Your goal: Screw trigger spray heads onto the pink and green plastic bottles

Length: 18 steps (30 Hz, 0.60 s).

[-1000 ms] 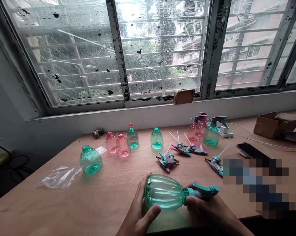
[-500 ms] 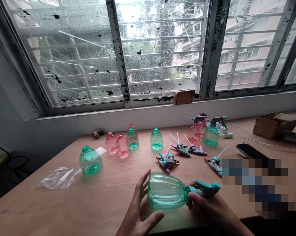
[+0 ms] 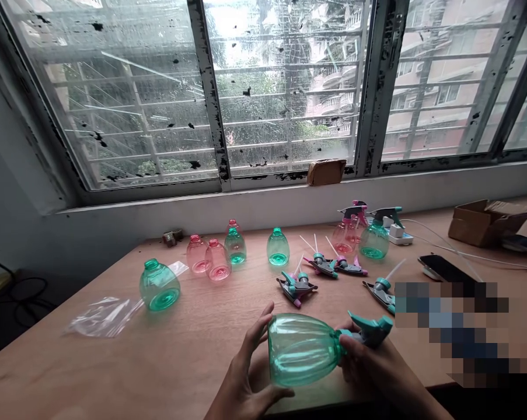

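Observation:
A green spray bottle [image 3: 304, 350] lies sideways in the air above the near table edge, its grey and teal trigger head [image 3: 370, 329] pointing right. My right hand [image 3: 362, 359] is closed around the neck, just below the head. Around the base, my left hand [image 3: 250, 367] is spread in a loose cup, thumb below and fingers above; a gap shows between palm and bottle, and I cannot tell whether the fingertips touch. Beyond the bottle lie loose trigger sprayer heads [image 3: 297, 287] with white tubes, one of them [image 3: 380, 293] farther right.
Capless green [image 3: 160, 286] and pink bottles [image 3: 218, 261] stand at left and centre. Fitted pink [image 3: 344, 236] and green spray bottles [image 3: 374, 240] stand at the back right. A plastic bag [image 3: 103, 317], a phone [image 3: 447, 274], a cardboard box [image 3: 486, 223] and a white cable lie around. A blurred patch covers the right.
The bottle's base has dropped and shifted slightly right, and the bottle is turned a little. My left thumb sits a bit lower; my right hand keeps its hold on the neck.

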Motion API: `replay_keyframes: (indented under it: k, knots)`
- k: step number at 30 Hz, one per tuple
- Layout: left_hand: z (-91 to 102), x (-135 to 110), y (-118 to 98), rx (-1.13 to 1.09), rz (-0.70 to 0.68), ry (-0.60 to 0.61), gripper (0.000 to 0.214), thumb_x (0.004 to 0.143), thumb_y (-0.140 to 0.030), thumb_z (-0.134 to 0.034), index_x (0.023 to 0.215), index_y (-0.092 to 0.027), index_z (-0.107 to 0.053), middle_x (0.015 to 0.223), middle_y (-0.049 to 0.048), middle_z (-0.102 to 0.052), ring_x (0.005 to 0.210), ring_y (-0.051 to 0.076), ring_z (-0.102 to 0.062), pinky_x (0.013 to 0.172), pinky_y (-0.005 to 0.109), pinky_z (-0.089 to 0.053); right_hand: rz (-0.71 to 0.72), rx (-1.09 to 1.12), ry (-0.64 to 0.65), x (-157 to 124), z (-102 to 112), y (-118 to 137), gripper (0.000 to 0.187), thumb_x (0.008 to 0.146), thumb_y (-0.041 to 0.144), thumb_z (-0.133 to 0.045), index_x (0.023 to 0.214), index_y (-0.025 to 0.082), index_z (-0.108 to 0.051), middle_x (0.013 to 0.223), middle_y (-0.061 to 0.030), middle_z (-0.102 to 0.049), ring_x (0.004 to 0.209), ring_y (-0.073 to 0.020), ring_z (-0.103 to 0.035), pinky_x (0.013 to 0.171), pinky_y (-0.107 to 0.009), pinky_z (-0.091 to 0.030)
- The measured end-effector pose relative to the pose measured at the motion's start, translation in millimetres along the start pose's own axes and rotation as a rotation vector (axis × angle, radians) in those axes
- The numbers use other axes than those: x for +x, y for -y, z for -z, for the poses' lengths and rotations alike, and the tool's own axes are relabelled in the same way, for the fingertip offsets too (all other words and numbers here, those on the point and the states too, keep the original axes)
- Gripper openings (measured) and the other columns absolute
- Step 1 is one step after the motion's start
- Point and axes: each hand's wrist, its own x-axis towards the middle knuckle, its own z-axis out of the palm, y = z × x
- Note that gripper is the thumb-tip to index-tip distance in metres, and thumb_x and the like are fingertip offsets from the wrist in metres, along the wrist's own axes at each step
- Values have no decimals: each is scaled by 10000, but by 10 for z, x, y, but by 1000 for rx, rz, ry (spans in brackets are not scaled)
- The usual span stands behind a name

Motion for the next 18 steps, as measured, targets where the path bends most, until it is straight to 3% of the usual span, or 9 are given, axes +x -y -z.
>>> replay_keyframes:
  k: [3, 6, 9, 12, 14, 16, 18]
  knots:
    - [-5, -20, -20, 11, 29, 26, 890, 747, -314, -841, 1472, -441, -340, 1658, 8, -242, 1498, 324, -260, 1209, 460, -267, 6, -70, -44, -24, -25, 18, 463, 767, 623, -716, 778, 163, -670, 514, 1, -681, 419, -137, -583, 444, -245, -390]
    - [22, -17, 25, -45, 70, 55, 1080, 683, -540, -829, 1541, -350, -201, 1652, 77, -245, 1484, 356, -279, 1197, 473, -288, 70, -154, -26, -61, -66, 37, 451, 771, 638, -695, 783, 187, -696, 521, 12, -677, 447, -151, -591, 446, -248, -393]
    - [63, 3, 125, -18, 97, -2, 982, 746, -718, -645, 1522, -241, -277, 1591, 154, -362, 1457, 379, -320, 1196, 508, -260, 215, -315, 2, -107, -100, 25, 380, 752, 593, -728, 799, 217, -760, 583, -11, -728, 537, -197, -649, 522, -280, -473]
    - [62, 18, 198, 78, 73, -7, 822, 825, -680, -584, 1478, -236, -356, 1529, 159, -449, 1382, 386, -433, 1149, 507, -328, 305, -454, -67, -140, -110, -9, 359, 749, 594, -715, 774, 244, -791, 684, -47, -787, 666, -247, -692, 629, -308, -514]
    - [33, 14, 209, 160, -51, -14, 823, 776, -664, -663, 1449, -272, -399, 1526, 140, -453, 1378, 391, -435, 1141, 484, -341, 229, -405, -103, -146, -111, -28, 411, 751, 640, -686, 751, 237, -764, 633, -38, -768, 585, -219, -650, 549, -282, -477]
    - [0, -8, 200, 231, -217, -42, 823, 731, -616, -745, 1432, -331, -423, 1533, 116, -453, 1410, 385, -399, 1155, 464, -325, 57, -289, -121, -149, -115, -33, 463, 742, 688, -667, 728, 227, -705, 506, 6, -688, 430, -144, -507, 429, -227, -362]
    - [-16, -38, 182, 250, -346, -55, 735, 783, -577, -717, 1432, -371, -441, 1540, 102, -460, 1438, 365, -369, 1168, 457, -304, -88, -187, -136, -168, -118, -21, 479, 719, 706, -681, 700, 228, -646, 434, 51, -597, 386, -102, -399, 392, -191, -283]
